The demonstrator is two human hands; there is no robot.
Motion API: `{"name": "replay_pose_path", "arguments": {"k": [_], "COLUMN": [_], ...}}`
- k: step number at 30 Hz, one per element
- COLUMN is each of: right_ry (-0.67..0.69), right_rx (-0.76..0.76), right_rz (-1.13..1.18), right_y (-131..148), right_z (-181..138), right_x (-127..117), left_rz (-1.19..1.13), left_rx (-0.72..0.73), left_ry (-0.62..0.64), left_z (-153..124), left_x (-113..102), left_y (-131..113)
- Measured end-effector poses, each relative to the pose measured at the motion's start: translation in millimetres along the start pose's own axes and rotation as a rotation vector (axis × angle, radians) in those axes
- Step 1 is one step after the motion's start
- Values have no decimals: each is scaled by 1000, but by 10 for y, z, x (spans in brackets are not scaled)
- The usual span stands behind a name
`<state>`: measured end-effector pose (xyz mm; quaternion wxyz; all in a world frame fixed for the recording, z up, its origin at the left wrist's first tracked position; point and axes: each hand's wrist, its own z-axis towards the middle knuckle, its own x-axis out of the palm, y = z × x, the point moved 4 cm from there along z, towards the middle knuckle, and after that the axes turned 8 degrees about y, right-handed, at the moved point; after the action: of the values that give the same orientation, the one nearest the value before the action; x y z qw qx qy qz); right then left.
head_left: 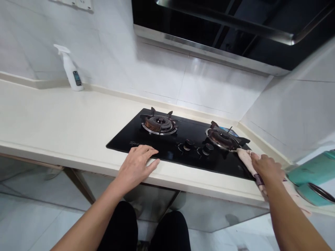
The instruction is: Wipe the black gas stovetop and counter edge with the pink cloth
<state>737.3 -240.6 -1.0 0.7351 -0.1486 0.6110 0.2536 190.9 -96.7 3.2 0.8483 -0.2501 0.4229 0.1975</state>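
A black glass gas hob (180,146) with two burners is set into a cream counter (65,125). My left hand (137,164) lies flat and open on the hob's front left edge and the counter lip. My right hand (265,167) presses down on a pale cloth (247,158) at the hob's right front corner, just below the right burner (222,137). The fingers are closed over the cloth. The left burner (159,123) is uncovered. Two black knobs (199,147) sit between my hands.
A white spray bottle (72,69) stands against the tiled wall at the back left. A range hood (235,24) hangs above the hob. A teal container (314,177) lies at the right edge. The tiled wall closes in on the right corner.
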Motion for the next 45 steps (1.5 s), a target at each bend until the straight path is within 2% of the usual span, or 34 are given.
{"name": "replay_pose_path", "arguments": {"k": [3,7,10,16,19,21,24,28,34,37,39,41,45], "right_ry": [62,28,-30,-62,-59,-46,10,26,24,63,69,59,56], "right_rx": [1,-217,-435,-870,-1026,-1076,-1128,-1072,-706,-456,-336,-289,-410], "right_rz": [-28,-111,-95,136,196,235,309,322,158,72,24,-24,-54], "right_y": [133,543,1038,2330,2795,2919,2845,2370,1257,870,796,887,1453], "right_z": [-298,-959,-1550,-2586,-2872,-2919,-2809,-2403,-1557,-1265,-1213,-1285,-1698], "right_x": [-11,-107,-218,-420,-483,-492,-443,-309,-111,-69,-76,-107,-213], "left_rz": [-8,-5,2,-22,-98,-162,-170,-70,-61,-64,-74,-90,-115], "left_rx": [4,7,3,14,-25,-52,-46,-25,-17,-23,-29,-32,-39], "left_ry": [-1,-9,-7,-1,34,56,51,24,21,17,20,16,10], "left_z": [-1,-3,-8,-4,22,34,26,-12,-28,-27,-27,-27,-27], "left_x": [-7,-12,7,8,-10,-15,-13,-10,-12,3,12,11,0], "left_y": [-30,-49,-43,-16,47,86,86,10,-39,-35,-34,-35,-27]}}
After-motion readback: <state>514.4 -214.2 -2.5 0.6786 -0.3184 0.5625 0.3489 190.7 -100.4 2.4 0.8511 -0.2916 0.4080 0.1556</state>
